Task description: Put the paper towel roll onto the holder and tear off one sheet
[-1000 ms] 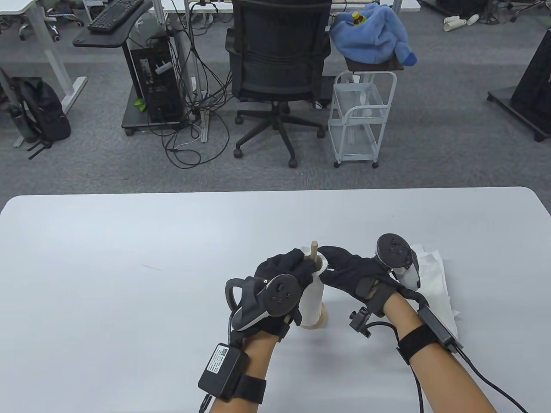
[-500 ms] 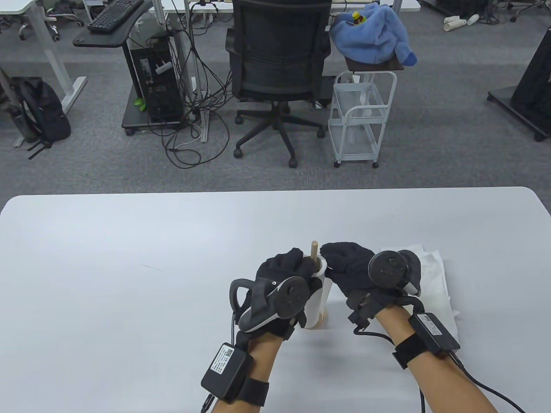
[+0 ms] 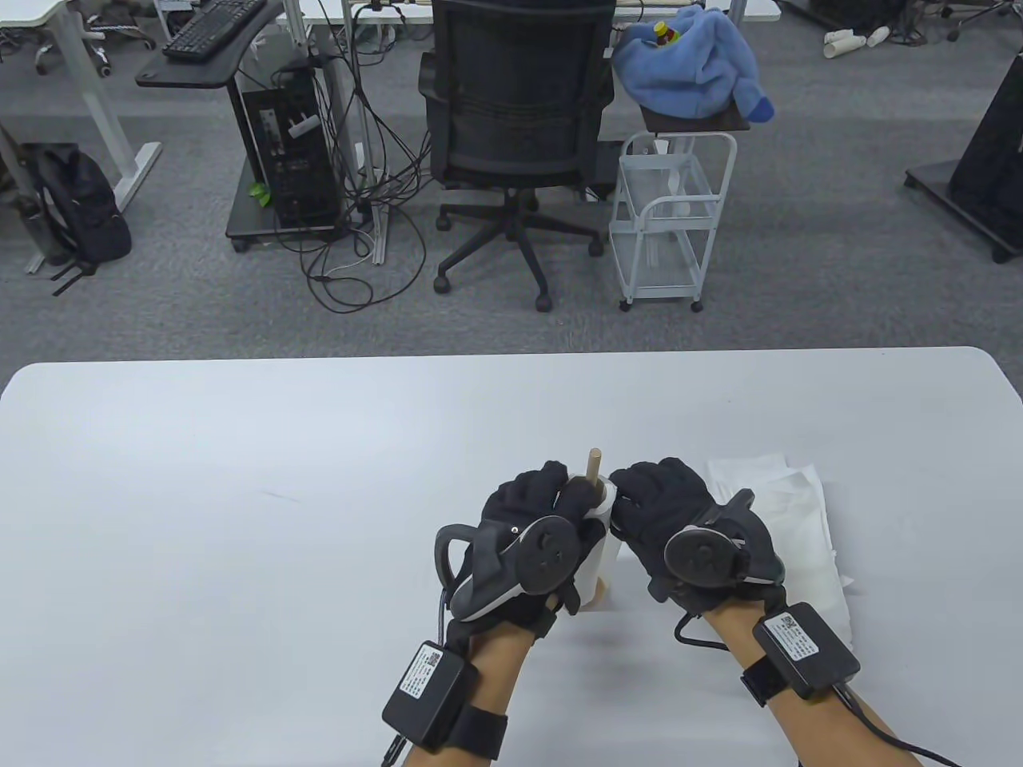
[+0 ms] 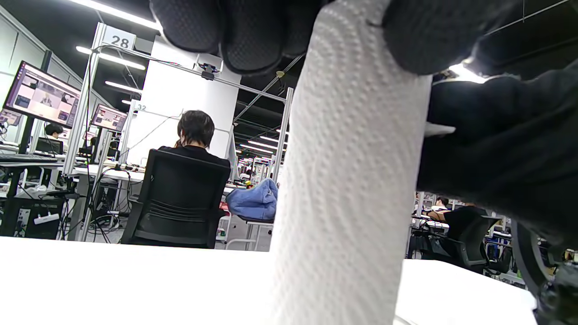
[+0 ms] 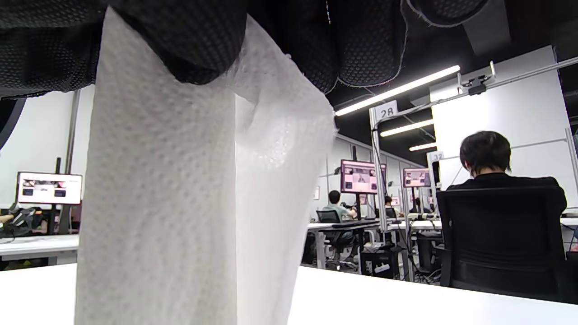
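The slim white embossed paper towel roll stands upright on the pale wooden holder, whose round peg pokes out above the roll's top and whose base edge peeks out under it, so the mounting step looks done and the tearing is what remains. It sits directly between the two hands, near the person's edge of the white bench. The black-gloved left hand wraps round the roll's upper part from its own side, fingers curled over the top rim, seemingly to brace roll and holder so that a pull does not tip them. The black-gloved right hand closes in from the opposite side; in the right wrist view its fingertips pinch the loose outer sheet, which has lifted away from the roll as a hanging flap, probably ready for a sideways tug along the perforation. Both hands are therefore closed on paper, the left on the roll body, the right on its free sheet. Just beyond the right hand lie flat, crumpled white paper sheets on the bench.
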`<state>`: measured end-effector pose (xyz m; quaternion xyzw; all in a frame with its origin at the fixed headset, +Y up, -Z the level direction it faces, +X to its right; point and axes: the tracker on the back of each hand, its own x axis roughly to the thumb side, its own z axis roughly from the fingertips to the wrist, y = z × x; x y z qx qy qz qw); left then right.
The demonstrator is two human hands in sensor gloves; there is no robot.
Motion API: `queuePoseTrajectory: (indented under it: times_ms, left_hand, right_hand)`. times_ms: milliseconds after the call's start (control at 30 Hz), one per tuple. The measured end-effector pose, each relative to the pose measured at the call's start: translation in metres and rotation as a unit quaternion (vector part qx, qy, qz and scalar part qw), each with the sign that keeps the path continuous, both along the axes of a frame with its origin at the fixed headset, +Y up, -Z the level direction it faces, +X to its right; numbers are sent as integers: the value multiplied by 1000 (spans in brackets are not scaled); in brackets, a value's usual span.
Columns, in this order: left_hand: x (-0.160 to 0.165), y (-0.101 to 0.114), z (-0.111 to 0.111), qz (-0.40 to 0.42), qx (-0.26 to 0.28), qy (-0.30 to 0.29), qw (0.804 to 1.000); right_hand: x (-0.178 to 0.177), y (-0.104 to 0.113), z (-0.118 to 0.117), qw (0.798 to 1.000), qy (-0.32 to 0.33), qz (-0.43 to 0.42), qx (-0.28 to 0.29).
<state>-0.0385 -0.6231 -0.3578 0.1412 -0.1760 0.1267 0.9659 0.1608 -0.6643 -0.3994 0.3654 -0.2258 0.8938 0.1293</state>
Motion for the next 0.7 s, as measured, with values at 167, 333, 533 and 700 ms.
queuePoseTrajectory:
  times_ms: [167,333,533,700]
  left_hand:
    - [1,0,1,-9,2,-2,1000]
    - [2,0,1,-9,1,-5,1000]
    - [1,-1,1,-14,4,1,1000]
    - [1,-1,1,-11,3,3,1000]
  right_hand:
    - [-1,-9,3,999,-3,32,7]
    - [0,-11,4,1000,-4,29,8]
    - [-2,-22,4,998,-8,63,-3]
    - [-2,-37,6,997,-4,78,-19]
